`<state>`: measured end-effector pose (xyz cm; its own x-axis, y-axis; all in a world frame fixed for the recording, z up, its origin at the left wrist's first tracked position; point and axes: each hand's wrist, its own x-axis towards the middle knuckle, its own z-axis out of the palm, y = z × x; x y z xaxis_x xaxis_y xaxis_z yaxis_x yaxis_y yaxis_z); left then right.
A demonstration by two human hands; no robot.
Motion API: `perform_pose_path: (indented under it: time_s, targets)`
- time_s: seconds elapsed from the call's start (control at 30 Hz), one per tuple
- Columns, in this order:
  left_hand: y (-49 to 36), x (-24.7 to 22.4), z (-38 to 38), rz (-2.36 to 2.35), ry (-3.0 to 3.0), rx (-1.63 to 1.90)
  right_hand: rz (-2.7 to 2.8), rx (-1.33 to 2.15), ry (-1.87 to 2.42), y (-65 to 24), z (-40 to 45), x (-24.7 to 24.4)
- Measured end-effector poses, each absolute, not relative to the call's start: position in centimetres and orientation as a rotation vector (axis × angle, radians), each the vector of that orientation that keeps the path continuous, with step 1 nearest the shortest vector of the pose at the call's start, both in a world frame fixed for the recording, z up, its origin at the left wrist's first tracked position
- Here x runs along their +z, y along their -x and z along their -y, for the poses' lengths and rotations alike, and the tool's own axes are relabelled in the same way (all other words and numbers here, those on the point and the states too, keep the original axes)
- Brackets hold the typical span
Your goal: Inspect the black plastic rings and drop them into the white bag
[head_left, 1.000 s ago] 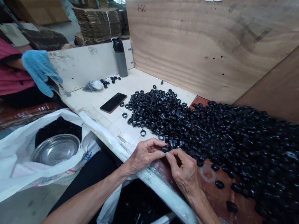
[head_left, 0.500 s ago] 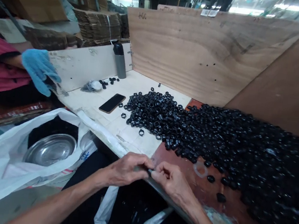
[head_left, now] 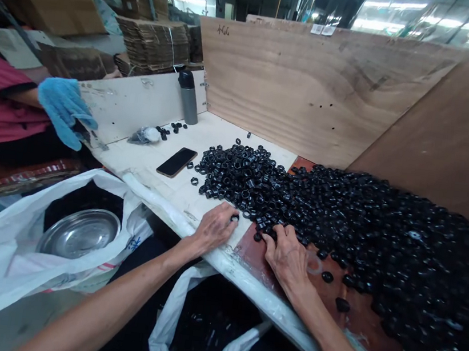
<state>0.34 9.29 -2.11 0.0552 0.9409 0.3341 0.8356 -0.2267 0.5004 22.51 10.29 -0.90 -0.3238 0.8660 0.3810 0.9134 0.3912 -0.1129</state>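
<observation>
My left hand is closed at the near edge of the pile, its fingertips on a black ring. To its right, my right hand reaches into the front of the pile of black rings, thumb and fingers apart around some dark pieces. Whether it grips one is hidden. The pile spreads from the pale board on to the reddish-brown surface. A dark round piece lies apart, right of my right hand.
A phone, a grey bottle and a small plastic bag stand or lie left of the pile. Wooden panels rise behind. A white sack holds a metal bowl. At far left is a person's blue-gloved hand.
Both hands have moved up and apart, from the table's front edge to the pile. My left hand has come to a ring at the near side, my right hand to the dark pieces.
</observation>
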Motion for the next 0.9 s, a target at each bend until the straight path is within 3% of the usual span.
perform_pose_path:
  time_s: [0.17, 0.47, 0.7, 0.9]
  targets:
    - [-1.6, -1.5, -7.4, -1.547, -2.112, 1.013, 2.166, 0.055, 1.440, -22.7, -10.4, -1.9]
    - [-1.6, -1.7, -7.7, -1.352, -1.749, 1.158, 1.782, 0.867, 0.993, -22.3, -10.5, -0.1]
    - [-2.9, -1.1, -7.1, -1.166, -1.494, 1.175, 1.858, 0.983, 0.986, -21.8, -9.9, -0.2]
    - [-3.0, -1.3, -6.9, -1.075, -1.415, 1.246, 1.939, 0.885, 0.983, -21.8, -9.8, 0.3]
